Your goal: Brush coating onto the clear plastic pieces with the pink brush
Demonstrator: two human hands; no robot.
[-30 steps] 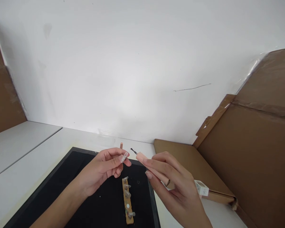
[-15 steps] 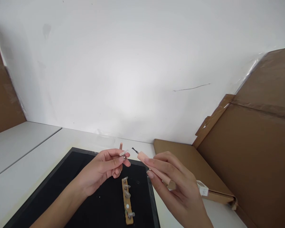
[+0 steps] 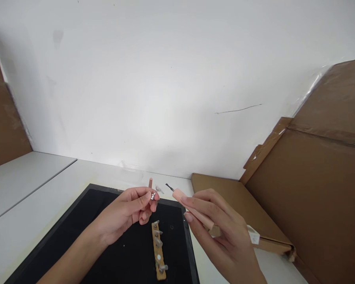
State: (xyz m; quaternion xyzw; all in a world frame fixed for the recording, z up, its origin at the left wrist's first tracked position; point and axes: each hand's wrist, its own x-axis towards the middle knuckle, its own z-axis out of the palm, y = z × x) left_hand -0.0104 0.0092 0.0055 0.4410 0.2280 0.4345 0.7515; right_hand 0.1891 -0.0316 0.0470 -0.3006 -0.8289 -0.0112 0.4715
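My left hand (image 3: 133,205) pinches a small silver nail tip holder (image 3: 153,195) between thumb and forefinger. On its end sits a clear false nail (image 3: 159,189), tilted. In my right hand (image 3: 221,228) is a nail polish brush (image 3: 192,207) by its long peach handle, dark bristles toward the false nail with a small gap between. Below the hands lies a tan strip (image 3: 159,252) bearing several clear false nails on short mounts, plus a white dot. A slim pink tube (image 3: 150,182) stands behind my left fingers, its lower part hidden.
The strip rests on a black board (image 3: 112,252) with a raised edge, on a white table (image 3: 97,171). A flat cardboard box (image 3: 236,201) and a small white box (image 3: 253,235) are at the right. Cardboard panels (image 3: 328,177) and a white wall (image 3: 165,79) enclose the area.
The holder has been turned in my left fingers: the false nail now points down to the right, and more of the silver part shows. My right hand and brush shifted slightly right.
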